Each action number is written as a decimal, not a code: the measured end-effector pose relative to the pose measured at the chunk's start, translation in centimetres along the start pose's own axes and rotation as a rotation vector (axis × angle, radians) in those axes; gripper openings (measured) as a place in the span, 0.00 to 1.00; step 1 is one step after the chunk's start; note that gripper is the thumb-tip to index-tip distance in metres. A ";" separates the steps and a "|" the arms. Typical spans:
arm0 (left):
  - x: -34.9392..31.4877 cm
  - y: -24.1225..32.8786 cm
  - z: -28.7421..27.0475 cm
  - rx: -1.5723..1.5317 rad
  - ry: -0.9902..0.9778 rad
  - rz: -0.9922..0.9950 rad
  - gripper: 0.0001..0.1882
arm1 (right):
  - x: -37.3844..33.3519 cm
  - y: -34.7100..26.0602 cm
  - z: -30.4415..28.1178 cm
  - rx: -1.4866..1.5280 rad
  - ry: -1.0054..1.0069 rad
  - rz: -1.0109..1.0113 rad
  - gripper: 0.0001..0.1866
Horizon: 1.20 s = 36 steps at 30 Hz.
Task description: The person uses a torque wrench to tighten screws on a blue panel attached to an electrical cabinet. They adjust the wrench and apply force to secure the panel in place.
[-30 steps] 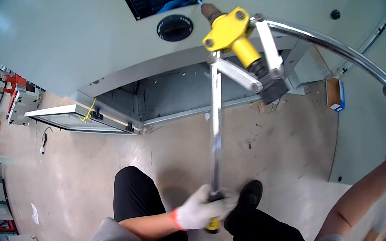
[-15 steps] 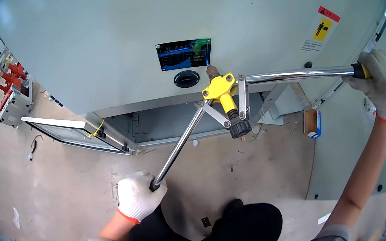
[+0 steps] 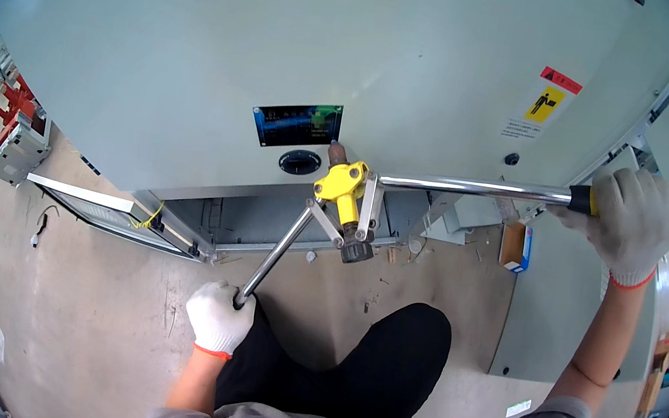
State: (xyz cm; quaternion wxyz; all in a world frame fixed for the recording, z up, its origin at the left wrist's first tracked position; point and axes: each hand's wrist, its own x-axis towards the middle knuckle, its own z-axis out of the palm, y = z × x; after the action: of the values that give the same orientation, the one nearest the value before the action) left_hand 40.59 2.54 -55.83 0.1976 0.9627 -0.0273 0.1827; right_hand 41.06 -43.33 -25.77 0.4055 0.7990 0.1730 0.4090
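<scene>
A yellow two-handled lever riveter (image 3: 340,184) with long chrome arms is spread wide in front of a pale grey-green cabinet door. Its dark nose meets, or nearly meets, the lower right corner of a black and blue nameplate (image 3: 297,125). My left hand (image 3: 219,315), in a white knit glove, is wrapped round the end of the lower arm. At the right, my gloved right hand (image 3: 630,221) grips the black and yellow end of the other arm. Just below the plate is a black oval latch (image 3: 300,161). The exact contact at the nose is too small to make out.
Below the door, an open compartment faces me, and a hinged white panel (image 3: 107,217) juts out at its left. A small open carton (image 3: 515,247) and scattered bits lie on the concrete floor. Red and grey equipment (image 3: 20,135) stands far left. A warning label (image 3: 544,104) is on the door.
My right hand and its arm of the riveter have swung down, so the arm is now nearly level. The view has shifted, and the riveter's nose stays at the nameplate's corner.
</scene>
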 end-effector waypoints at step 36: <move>-8.3 -7.0 -1.3 -1.382 -1.170 -0.319 0.15 | 9.2 2.0 -1.1 2.258 1.176 1.386 0.28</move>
State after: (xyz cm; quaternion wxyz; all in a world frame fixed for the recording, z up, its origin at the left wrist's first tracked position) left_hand 33.30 9.31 -60.31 0.7068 0.5616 -0.0928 -0.4200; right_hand 45.60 -38.42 -19.11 -0.8325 0.3278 0.1213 0.4299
